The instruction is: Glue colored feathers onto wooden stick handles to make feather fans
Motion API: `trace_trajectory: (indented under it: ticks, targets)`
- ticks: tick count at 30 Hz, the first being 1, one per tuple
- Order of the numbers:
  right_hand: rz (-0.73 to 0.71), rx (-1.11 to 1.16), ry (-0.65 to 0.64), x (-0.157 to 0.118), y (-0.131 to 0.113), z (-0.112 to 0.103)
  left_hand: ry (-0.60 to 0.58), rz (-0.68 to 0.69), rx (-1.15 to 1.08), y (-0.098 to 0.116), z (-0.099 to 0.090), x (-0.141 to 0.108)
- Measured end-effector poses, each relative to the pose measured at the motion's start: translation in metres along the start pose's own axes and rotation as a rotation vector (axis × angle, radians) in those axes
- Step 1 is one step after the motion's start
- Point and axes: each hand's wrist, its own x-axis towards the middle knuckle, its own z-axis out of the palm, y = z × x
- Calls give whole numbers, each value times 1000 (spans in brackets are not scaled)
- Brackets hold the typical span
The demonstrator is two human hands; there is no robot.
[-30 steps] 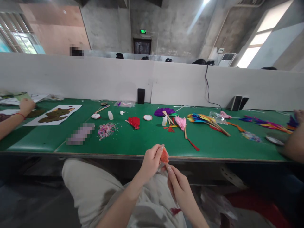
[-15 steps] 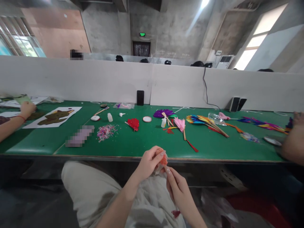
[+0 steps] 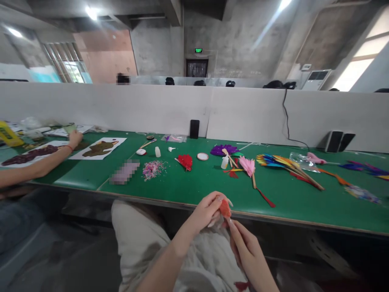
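Note:
Over my lap, just below the table's front edge, my left hand [image 3: 209, 209] has its fingers closed around the upper part of a small orange-red craft piece [image 3: 225, 208]. My right hand [image 3: 244, 239] pinches the same piece at its lower end, thumb uppermost; whatever lies inside its curled fingers is hidden. Below the right wrist hangs a dark red tassel [image 3: 241, 285]; its attachment is out of sight. Nearest on the table are a red fan-shaped piece [image 3: 185, 162] and a pink one [image 3: 247, 165] with a wooden handle and red tassel.
On the green table [image 3: 194, 186] lie scattered beads [image 3: 153, 169], a white bottle [image 3: 157, 152], a glue bottle [image 3: 224, 162], a round white lid [image 3: 202, 156], a purple fan-shaped piece [image 3: 224, 150] and colourful strips [image 3: 275, 161]. A co-worker's arm [image 3: 51, 164] reaches in at left. A white partition [image 3: 152, 107] stands behind.
The view has swung left, so everything sits farther right in the picture. Both hands stay on the orange-red piece, and more of its surface shows between them.

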Motion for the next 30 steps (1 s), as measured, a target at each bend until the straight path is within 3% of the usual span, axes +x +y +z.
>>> trace_trajectory:
  ticks: [8,16,25,30]
  targets:
    - [7,-2,-49,7,-3,0,-29,-113,-273,12,-4,-7]
    - [-4,19,-100,18,-11,5,-46,-82,-372,17,-16,-9]
    - [-22,-22,-206,34,-16,20,95,-89,-328,23,-33,-9]
    - [-23,-4,-156,46,-14,25,147,-52,-412,19,-37,-5]
